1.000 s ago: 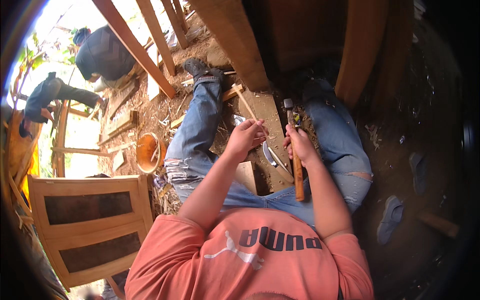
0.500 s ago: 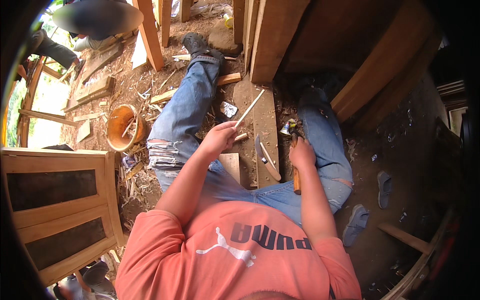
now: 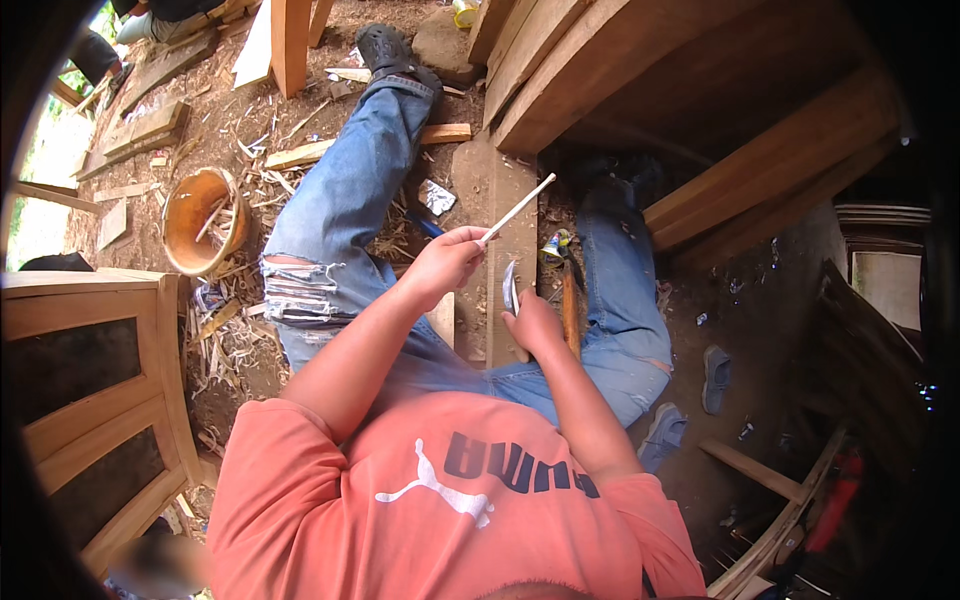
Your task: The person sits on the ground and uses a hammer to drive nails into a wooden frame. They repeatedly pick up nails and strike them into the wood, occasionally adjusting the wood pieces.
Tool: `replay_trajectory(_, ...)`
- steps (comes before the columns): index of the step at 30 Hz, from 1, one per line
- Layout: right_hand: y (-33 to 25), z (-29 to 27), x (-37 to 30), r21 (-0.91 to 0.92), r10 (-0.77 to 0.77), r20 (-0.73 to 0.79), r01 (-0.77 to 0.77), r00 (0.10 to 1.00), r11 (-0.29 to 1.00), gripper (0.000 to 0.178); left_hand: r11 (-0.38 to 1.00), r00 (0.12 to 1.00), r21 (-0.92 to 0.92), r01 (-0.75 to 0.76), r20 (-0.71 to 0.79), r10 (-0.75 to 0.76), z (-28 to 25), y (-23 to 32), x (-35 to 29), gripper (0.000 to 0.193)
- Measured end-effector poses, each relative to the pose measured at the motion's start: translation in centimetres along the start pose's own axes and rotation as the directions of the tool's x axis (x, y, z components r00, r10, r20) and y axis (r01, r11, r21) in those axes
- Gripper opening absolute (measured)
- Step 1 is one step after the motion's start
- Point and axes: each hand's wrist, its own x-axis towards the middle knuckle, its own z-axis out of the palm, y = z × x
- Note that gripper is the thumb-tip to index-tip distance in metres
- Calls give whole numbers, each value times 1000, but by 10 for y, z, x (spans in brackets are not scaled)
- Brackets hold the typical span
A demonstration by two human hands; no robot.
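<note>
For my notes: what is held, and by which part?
Left hand holds a pale stick by its near end; right hand is at the knife, hold unclear.

A single dark word in thick block letters is running across the chest of the salmon-pink shirt [image 3: 345,525], appearing upside down and sloping toward the lower right. Beside it, a white emblem [image 3: 440,489] shaped like a leaping animal is standing out. On the small yellow-and-blue wrapper [image 3: 556,243], any print is coming out too small to read.
</note>
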Motion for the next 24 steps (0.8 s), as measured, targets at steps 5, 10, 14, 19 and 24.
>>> replay_trajectory(5, 2, 3, 0, -43, -142, -161, 137, 977, 990, 24, 997, 1000, 67, 24, -3, -24, -5, -11, 14, 30)
replay_trajectory(10, -1, 3, 2, -62, -142, -182, 132, 973, 989, 23, 990, 998, 141, -10, -67, 20, -7, -20, 23, 31)
replay_trajectory(14, -2, 6, -1, -59, -133, -215, 123, 967, 991, 32, 986, 994, 166, -18, -108, 36, -8, -25, 27, 30)
replay_trajectory(19, 0, 5, -7, -37, -67, -170, 61, 983, 997, 34, 988, 993, 151, -8, -114, 25, -7, -27, 29, 33)
replay_trajectory(24, 4, 4, -5, 20, -148, -143, 153, 979, 988, 21, 986, 986, 166, -23, -159, 49, -3, -23, 25, 31)
